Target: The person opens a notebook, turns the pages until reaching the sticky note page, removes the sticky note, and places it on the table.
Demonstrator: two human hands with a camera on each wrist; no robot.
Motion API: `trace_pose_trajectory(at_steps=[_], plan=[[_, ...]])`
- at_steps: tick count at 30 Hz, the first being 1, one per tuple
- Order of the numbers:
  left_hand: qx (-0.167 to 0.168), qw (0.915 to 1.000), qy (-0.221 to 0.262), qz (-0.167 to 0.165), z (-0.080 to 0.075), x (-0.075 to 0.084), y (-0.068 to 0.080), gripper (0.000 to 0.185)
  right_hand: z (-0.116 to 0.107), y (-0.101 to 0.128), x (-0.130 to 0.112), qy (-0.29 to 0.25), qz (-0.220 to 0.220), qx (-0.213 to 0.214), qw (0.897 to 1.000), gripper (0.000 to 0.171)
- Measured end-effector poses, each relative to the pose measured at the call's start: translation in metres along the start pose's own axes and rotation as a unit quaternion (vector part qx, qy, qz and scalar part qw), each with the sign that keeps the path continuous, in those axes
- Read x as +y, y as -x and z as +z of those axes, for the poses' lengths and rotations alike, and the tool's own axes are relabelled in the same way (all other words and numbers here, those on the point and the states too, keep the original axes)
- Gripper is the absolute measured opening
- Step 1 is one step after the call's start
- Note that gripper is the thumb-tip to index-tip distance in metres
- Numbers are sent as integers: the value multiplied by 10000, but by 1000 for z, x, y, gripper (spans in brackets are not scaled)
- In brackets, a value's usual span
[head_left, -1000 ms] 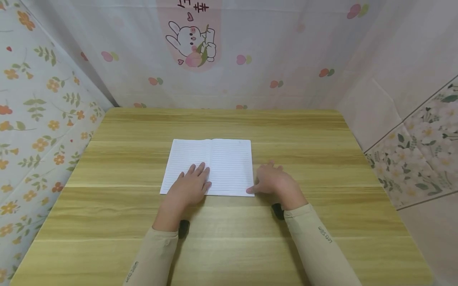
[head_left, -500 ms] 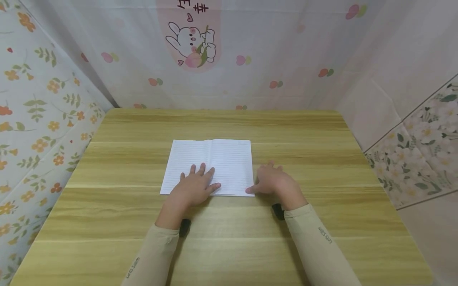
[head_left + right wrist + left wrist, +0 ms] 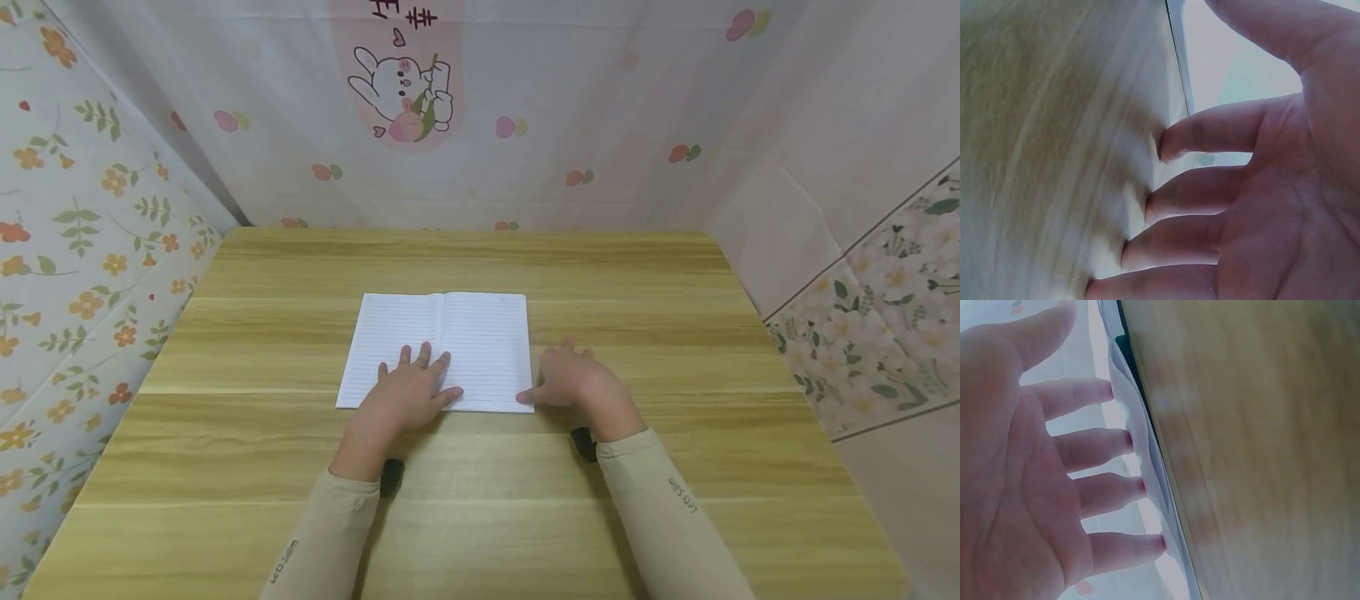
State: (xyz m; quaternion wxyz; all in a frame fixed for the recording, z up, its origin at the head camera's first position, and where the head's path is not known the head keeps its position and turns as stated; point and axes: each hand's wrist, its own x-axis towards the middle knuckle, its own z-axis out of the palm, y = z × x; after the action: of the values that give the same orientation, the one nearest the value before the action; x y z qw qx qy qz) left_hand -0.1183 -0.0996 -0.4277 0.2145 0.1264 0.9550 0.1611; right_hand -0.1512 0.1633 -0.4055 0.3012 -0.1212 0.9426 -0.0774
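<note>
An open notebook (image 3: pixel 487 346) with blank ruled pages lies flat near the middle of the wooden table. My left hand (image 3: pixel 408 396) rests on the lower part of the left page, fingers spread, its thumb reaching across the fold onto the right page. In the left wrist view, the fingertips (image 3: pixel 1155 544) press on the paper, and a dark green layer shows under the pages. My right hand (image 3: pixel 573 379) lies at the notebook's right side, thumb on the lower right corner. The right wrist view has its other fingertips (image 3: pixel 1169 150) touching the table beside the notebook's edge.
The wooden table (image 3: pixel 637 292) extends around the notebook on all sides. A pale printed curtain (image 3: pixel 615 108) hangs behind it, with a flowered cloth (image 3: pixel 82 250) at the left and another patterned cloth (image 3: pixel 885 308) at the right.
My left hand has shifted slightly right, its thumb spreading away from the fingers across the fold. Over the last half second it is nearly still. The right hand and notebook have stayed in place.
</note>
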Motion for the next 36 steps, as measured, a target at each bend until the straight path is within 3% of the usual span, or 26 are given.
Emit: trace_pose_trajectory(at_steps=[16,27,36], plan=[[-36,9999,-127,-81,-1,3,1,84,-1,-1,-4,8,129,-28,9999,60],[-4,9998,-169,-66,-2,7,1,100,0,-3,-3,68,-31,15,10000,54],[9,9998,-181,-77,-2,10,2,103,3,-5,-5,266,-41,160,9995,62]])
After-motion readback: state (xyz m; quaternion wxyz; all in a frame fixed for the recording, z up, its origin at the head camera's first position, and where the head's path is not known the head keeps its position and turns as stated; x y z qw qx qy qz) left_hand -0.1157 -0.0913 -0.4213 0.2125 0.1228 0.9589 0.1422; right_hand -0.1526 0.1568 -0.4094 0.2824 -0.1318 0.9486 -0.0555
